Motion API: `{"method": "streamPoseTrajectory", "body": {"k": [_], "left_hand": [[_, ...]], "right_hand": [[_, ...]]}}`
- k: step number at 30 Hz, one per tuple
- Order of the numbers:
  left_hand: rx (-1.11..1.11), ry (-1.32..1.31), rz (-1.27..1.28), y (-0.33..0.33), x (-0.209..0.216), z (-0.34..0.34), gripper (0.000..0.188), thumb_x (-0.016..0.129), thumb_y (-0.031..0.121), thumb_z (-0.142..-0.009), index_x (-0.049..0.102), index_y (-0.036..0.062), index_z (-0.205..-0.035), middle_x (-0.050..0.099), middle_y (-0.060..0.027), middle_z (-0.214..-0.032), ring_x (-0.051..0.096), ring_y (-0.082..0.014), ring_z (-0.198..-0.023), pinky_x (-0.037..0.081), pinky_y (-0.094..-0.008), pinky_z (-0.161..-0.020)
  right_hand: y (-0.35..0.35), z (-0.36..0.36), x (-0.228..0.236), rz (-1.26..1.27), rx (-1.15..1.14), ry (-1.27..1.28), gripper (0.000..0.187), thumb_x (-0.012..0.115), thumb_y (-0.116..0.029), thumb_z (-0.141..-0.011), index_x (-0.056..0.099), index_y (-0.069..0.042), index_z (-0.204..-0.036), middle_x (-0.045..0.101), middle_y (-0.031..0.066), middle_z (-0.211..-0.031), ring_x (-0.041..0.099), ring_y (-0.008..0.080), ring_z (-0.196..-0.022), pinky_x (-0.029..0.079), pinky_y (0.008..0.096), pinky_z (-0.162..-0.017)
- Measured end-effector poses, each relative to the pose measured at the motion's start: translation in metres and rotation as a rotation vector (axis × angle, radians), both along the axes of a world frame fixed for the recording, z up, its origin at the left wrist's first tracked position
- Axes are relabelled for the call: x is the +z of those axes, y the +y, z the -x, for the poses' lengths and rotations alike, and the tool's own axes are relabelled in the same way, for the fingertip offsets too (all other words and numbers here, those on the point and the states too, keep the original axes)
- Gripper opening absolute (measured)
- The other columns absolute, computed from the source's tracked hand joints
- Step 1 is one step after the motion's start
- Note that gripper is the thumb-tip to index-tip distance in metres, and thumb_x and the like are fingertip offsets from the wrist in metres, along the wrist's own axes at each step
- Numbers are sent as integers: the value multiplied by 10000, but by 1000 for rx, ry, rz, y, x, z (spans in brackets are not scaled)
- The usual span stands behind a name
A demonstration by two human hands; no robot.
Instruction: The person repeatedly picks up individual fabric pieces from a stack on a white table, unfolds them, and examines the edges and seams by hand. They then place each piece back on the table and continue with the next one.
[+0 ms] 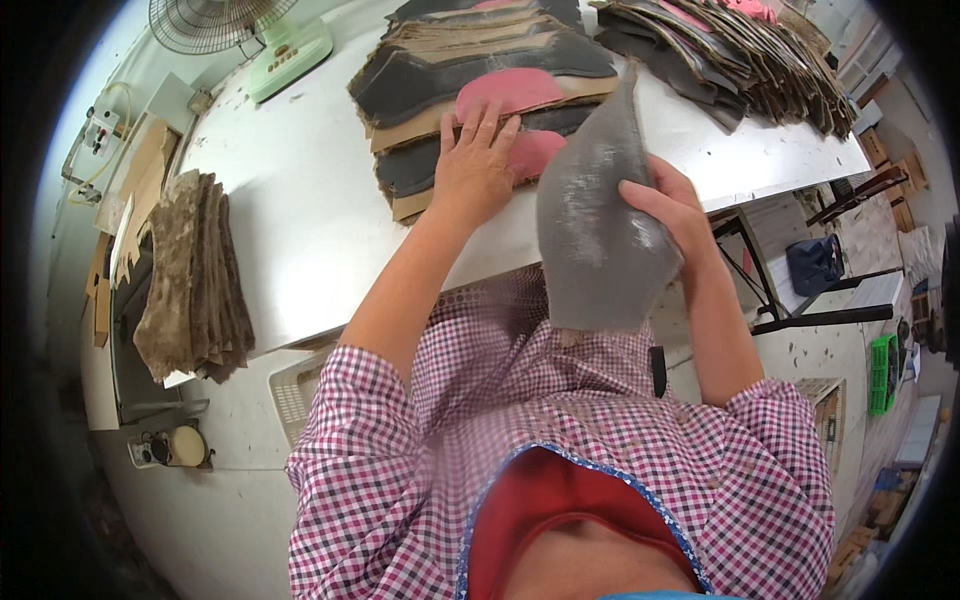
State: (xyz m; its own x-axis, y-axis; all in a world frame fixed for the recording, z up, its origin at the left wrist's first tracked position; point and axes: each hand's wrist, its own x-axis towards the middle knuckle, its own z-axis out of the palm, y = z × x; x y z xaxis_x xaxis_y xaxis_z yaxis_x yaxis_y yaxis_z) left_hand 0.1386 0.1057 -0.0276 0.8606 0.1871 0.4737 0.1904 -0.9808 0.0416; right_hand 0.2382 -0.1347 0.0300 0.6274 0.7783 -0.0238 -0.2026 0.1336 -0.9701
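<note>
My left hand lies with its fingers stretched out over a row of overlapping cut pieces. These are dark grey and tan with frayed edges, and its fingertips touch a pink patch. Another pink patch shows just right of the fingers. In my right hand is a smooth, dark grey cut piece, curved and pointed at its far end. The thumb lies on its upper face, and the other fingers are mostly hidden behind it. Pale scuffs mark its middle. It is raised over the table's near edge.
On the white table, a thick pile of similar pieces lies at the far right. Brown fuzzy pieces hang over the left edge. A fan with a green base stands far left. Below right are a metal frame and a green crate.
</note>
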Motion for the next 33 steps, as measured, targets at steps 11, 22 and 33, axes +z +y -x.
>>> {"method": "streamPoseTrajectory", "body": {"k": [11, 22, 33], "left_hand": [[-201, -496, 332, -25, 12, -6, 615, 657, 380, -881, 455, 91, -1384, 383, -163, -1465, 265, -331, -1418, 196, -525, -1149], [-599, -561, 2420, -75, 11, 86, 456, 374, 332, -988, 535, 8, -1267, 594, -164, -1229, 593, -282, -1094, 492, -403, -943], [-9, -480, 1940, -94, 52, 98, 422, 492, 192, -935, 537, -82, -1253, 606, -185, -1222, 575, -291, -1151, 466, -385, -998]], "right_hand": [[-52, 4, 33, -238, -10, -249, 393, 621, -40, -899, 548, 50, -1274, 657, 118, -1145, 624, 167, -1033, 495, 289, -904], [-8, 48, -3, 249, 36, -516, 801, 692, -461, -829, 412, 55, -1375, 598, 198, -1217, 592, 281, -1114, 466, 369, -944], [8, 69, 7, 101, -11, -184, 240, 596, -75, -918, 614, 49, -1122, 694, 89, -994, 640, 120, -874, 526, 260, -770]]}}
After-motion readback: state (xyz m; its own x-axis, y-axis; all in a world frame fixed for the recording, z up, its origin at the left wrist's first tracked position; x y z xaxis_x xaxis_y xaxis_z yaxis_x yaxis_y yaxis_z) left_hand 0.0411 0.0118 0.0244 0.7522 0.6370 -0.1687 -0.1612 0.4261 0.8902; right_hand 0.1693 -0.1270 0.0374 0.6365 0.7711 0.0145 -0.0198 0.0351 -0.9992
